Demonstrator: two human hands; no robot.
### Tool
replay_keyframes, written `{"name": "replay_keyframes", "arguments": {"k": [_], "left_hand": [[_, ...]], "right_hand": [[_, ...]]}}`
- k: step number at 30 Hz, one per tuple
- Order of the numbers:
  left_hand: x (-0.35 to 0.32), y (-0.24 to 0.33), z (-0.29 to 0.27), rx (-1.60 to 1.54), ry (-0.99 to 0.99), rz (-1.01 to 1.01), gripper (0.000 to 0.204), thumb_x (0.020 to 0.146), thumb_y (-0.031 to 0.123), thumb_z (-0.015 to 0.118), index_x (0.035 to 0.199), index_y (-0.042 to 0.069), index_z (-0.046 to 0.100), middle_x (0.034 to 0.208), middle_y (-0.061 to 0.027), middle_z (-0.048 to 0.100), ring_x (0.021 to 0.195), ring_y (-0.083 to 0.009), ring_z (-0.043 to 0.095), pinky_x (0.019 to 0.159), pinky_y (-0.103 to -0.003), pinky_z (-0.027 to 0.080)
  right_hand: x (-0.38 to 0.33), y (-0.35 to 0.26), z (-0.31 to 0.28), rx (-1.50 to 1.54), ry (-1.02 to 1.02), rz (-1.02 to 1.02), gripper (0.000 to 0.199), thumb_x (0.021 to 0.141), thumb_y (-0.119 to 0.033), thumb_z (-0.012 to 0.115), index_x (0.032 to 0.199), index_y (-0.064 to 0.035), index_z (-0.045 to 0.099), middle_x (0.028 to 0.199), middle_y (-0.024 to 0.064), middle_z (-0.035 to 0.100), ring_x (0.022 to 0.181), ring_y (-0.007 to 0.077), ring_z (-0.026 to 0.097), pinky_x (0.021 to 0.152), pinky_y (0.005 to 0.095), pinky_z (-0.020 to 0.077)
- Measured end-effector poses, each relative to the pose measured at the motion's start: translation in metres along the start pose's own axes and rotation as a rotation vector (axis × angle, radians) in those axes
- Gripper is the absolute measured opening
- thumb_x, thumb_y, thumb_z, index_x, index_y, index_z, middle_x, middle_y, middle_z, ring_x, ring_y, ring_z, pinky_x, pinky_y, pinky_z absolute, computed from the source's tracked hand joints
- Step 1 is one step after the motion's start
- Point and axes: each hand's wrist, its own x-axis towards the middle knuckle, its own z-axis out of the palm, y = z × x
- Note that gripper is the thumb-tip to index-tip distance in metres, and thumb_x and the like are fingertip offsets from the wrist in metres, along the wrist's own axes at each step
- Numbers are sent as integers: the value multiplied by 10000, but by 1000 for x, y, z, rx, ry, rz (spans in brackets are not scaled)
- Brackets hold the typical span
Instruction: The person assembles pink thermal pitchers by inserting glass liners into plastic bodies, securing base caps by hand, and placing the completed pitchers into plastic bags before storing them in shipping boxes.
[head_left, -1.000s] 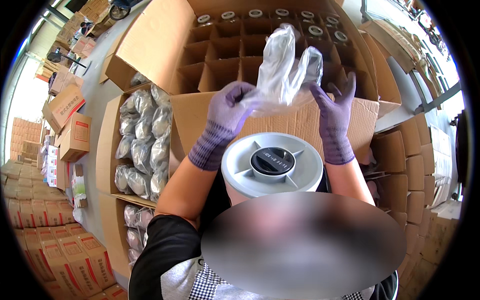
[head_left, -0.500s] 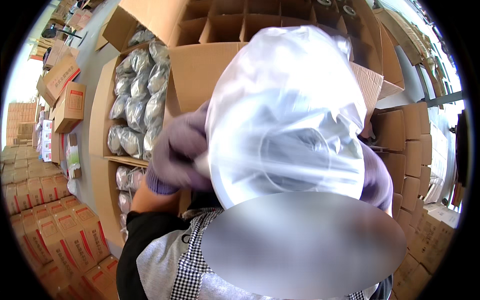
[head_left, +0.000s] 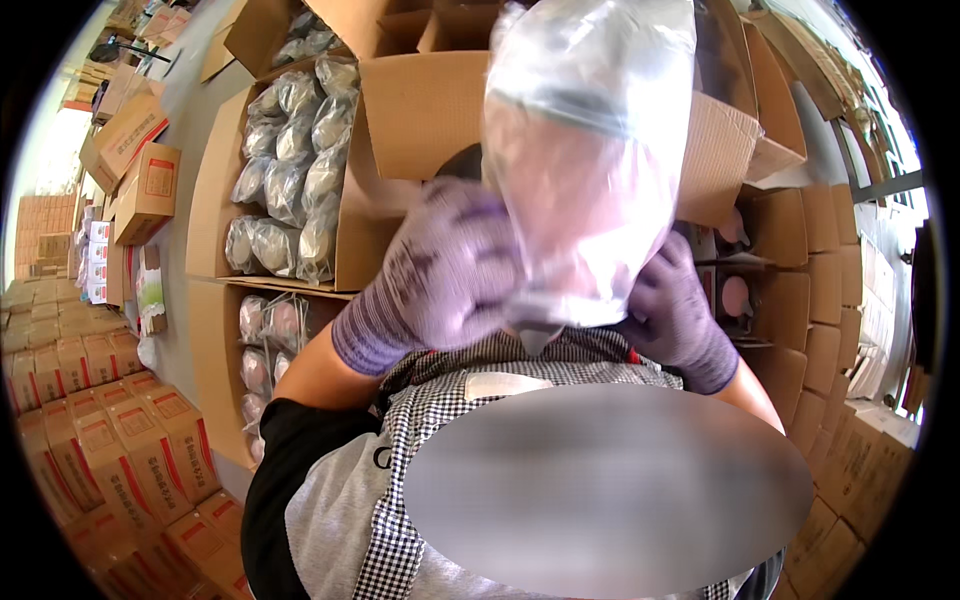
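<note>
A clear plastic bag (head_left: 590, 200) wraps a rounded pink item with a grey band across it and a shiny, see-through upper part; its exact kind does not show. It stands tilted in front of my chest. My left hand (head_left: 450, 265), in a purple knit glove, is closed on the lower left of the bag, fingers curled. Gloved likewise, my right hand (head_left: 685, 310) grips the lower right side, its fingertips partly hidden behind the plastic. A small grey tip (head_left: 537, 340) pokes out below the bag's lower end.
A large open carton (head_left: 430, 100) with cardboard dividers stands just beyond. To the left, an open carton holds several bagged items (head_left: 285, 190), with pink ones (head_left: 285, 320) in the nearer carton. More pink pieces (head_left: 736, 295) lie in a box at right. Stacked cartons (head_left: 130, 440) fill the lower left.
The bagged item has turned from its broad round end to a side view showing pink, and has shifted up. Both hands are now visible at its lower end.
</note>
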Motion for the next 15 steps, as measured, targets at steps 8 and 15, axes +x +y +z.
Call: {"name": "replay_keyframes", "arguments": {"k": [8,15], "left_hand": [[-58,34,58,-36,-312,-81,264,846,367,724,860,106,755,932,-53,688,1014,-275,607,940,-463,488],[-113,44,49,296,126,-338,253,784,135,697,982,-20,722,1027,-153,696,985,-348,633,905,-490,502]], "right_hand": [[-16,-27,29,-19,-213,-147,244,880,-186,713,1073,-38,726,1073,116,694,997,271,648,926,399,490],[-37,-29,12,360,-433,-11,184,977,-140,689,1084,3,731,1055,127,712,974,240,678,928,360,522]]}}
